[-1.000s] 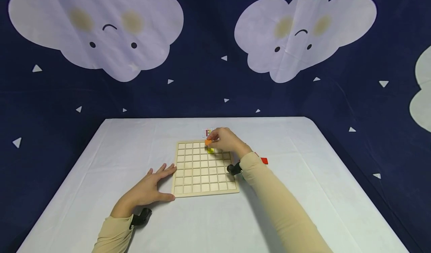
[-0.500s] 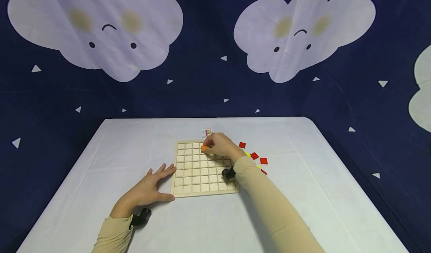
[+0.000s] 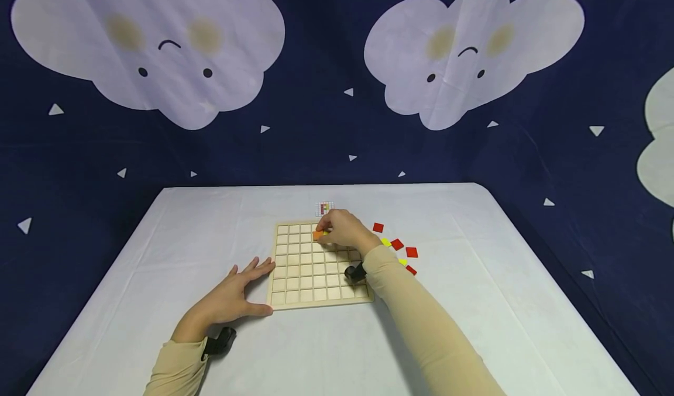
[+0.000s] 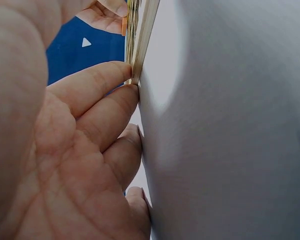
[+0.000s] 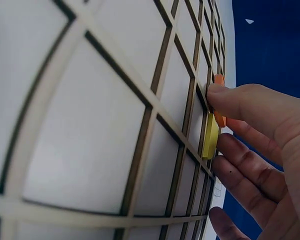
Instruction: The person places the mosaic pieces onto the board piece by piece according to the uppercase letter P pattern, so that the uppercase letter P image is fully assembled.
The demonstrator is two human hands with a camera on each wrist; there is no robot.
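Note:
A square wooden grid board (image 3: 307,269) lies on the white table. My right hand (image 3: 344,230) is over its far part and pinches an orange square tile (image 3: 317,236) between thumb and fingers. In the right wrist view the orange tile (image 5: 219,80) is tilted at the grid, right beside a yellow tile (image 5: 210,137) that sits in a cell. My left hand (image 3: 234,293) rests on the table with fingers spread, its fingertips and thumb touching the board's left edge. The left wrist view shows those fingertips (image 4: 126,95) against the board's side.
Right of the board lie several loose tiles, among them a red tile (image 3: 412,252) and a yellow tile (image 3: 386,242). A small printed card with a coloured grid pattern (image 3: 324,208) lies beyond the board's far edge. Behind the table hangs a dark blue cloth (image 3: 316,150) with clouds.
My right hand has moved down and slightly left with the orange tile, onto the grid beside the yellow tile. The loose tiles at right have come into view. The left hand has stayed put.

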